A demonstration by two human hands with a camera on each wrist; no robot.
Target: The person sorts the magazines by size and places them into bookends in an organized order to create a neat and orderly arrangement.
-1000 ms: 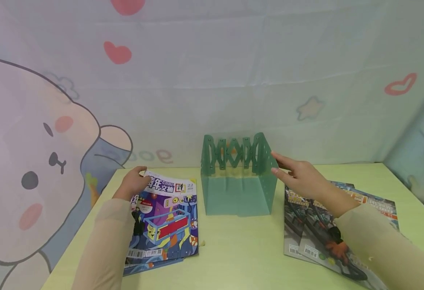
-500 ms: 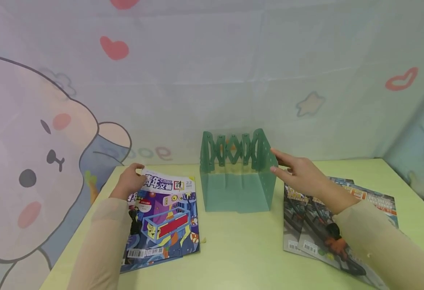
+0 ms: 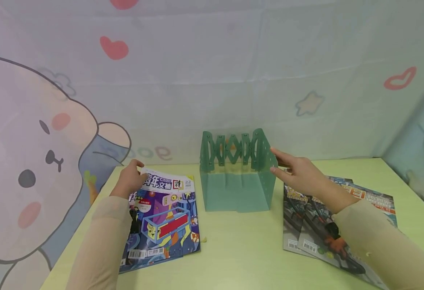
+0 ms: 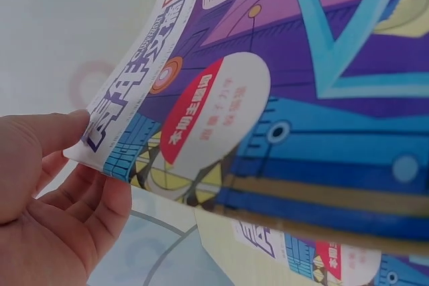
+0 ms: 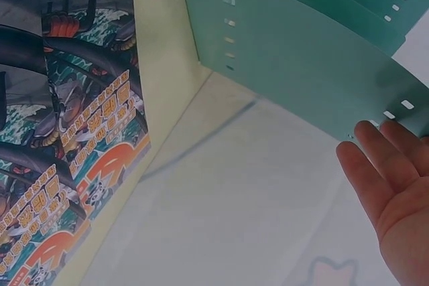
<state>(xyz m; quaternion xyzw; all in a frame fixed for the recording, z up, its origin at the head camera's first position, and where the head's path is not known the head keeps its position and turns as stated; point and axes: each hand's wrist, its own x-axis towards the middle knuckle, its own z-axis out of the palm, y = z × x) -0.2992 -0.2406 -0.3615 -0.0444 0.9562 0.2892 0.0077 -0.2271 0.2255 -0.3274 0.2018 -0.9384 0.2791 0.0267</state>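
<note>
With thumb and fingers, my left hand (image 3: 127, 180) pinches the upper left corner of a purple magazine (image 3: 165, 225). In the left wrist view that corner is raised and the cover (image 4: 201, 38) bends slightly. Part of a second magazine (image 4: 305, 249) of the same look shows beneath it. My right hand (image 3: 300, 175) is at the right side panel of a green expandable bookend (image 3: 237, 193), which stands on the table. In the right wrist view its straight fingers (image 5: 379, 162) touch the perforated panel (image 5: 288, 51); the thumb is out of that view.
Several dark magazines (image 3: 319, 241) lie overlapped under my right forearm, on the right of the pale yellow table (image 3: 241, 249). A printed curtain (image 3: 204, 80) hangs right behind the table. A small scrap (image 3: 203, 240) lies beside the purple magazines.
My left hand has risen slightly with the magazine's corner. The right hand stays at the bookend's side panel. The head view has tilted a little.
</note>
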